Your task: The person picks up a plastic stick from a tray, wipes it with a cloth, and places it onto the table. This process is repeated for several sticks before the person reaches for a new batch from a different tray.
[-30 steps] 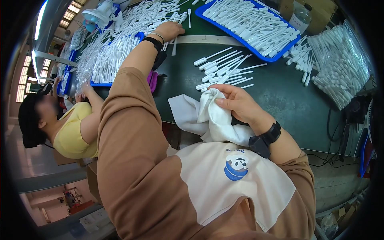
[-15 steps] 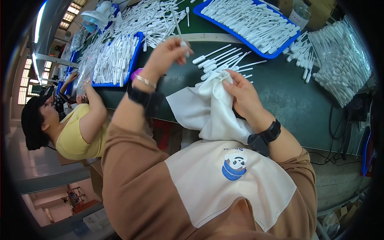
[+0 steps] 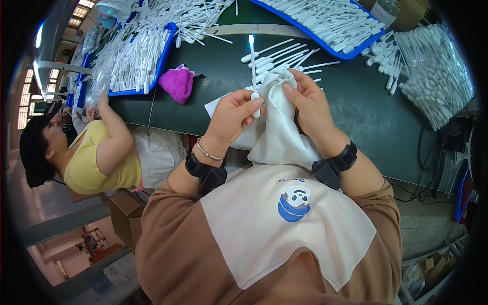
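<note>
My left hand pinches a slim white plastic stick, held upright with its wide end down between thumb and fingers and a pale rounded tip at the top. My right hand grips a white cloth, bunched at its top and hanging toward my lap. The left fingers are right beside the cloth; I cannot tell whether they touch it. Behind the cloth, several similar white sticks lie loosely side by side on the green table, partly hidden by it.
A blue tray of white sticks stands at the back right, and another blue tray at the left. A magenta cloth lies between. Bagged sticks sit at right. A co-worker in yellow works at left.
My left hand has come down and toward me with the stick, from the back left to beside the white cloth. My right hand still holds the cloth. The view has shifted slightly.
</note>
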`<state>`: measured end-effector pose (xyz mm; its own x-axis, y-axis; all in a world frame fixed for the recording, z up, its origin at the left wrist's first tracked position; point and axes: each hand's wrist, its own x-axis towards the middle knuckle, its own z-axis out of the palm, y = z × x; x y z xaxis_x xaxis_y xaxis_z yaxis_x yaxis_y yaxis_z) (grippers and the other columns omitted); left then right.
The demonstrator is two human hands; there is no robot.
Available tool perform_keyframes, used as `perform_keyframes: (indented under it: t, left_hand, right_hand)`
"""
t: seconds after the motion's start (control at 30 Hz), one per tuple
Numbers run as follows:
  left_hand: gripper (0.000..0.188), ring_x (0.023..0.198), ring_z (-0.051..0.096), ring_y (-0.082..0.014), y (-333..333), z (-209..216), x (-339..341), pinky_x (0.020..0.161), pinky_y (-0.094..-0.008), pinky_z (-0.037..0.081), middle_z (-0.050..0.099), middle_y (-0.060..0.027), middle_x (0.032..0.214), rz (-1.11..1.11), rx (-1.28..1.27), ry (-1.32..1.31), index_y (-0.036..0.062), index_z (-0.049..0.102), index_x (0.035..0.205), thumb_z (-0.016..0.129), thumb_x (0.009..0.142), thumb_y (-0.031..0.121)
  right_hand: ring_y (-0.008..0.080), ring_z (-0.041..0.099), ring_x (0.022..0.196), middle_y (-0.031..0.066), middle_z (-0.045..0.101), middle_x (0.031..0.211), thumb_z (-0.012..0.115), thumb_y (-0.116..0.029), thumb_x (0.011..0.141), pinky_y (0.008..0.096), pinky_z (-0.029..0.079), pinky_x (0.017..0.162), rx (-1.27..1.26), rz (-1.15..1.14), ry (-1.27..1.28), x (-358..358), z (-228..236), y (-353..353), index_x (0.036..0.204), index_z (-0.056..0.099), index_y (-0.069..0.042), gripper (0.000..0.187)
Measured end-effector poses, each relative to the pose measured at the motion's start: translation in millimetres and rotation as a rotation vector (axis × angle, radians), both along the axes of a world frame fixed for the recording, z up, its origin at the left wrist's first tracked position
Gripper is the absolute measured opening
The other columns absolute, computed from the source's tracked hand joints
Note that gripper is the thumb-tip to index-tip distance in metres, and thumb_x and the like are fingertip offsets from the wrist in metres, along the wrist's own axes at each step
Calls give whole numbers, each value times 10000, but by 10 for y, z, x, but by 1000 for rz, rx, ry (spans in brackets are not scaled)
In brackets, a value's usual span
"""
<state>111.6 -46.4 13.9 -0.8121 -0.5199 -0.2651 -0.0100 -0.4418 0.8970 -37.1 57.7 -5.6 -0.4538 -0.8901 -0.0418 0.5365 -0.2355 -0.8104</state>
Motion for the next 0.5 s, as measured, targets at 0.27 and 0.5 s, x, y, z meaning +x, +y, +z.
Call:
perform_keyframes:
  t: [0.27,0.5]
  left_hand:
    - [100,594,515,-76,142,-109,-152,524,-211,420,590,-34,715,78,-629,-27,5,586,869,594,788,63]
    - [103,615,534,-88,275,-156,-170,552,-231,442,596,-33,719,-18,-1317,-32,3,582,880,560,794,56]
  right_hand:
    - [98,530,913,77,553,1047,480,-111,887,233,436,801,25,34,415,218,-30,64,1195,425,-13,328]
    - [63,525,839,46,573,993,468,-154,901,206,437,734,13,5,304,128,-27,59,1136,467,-34,264]
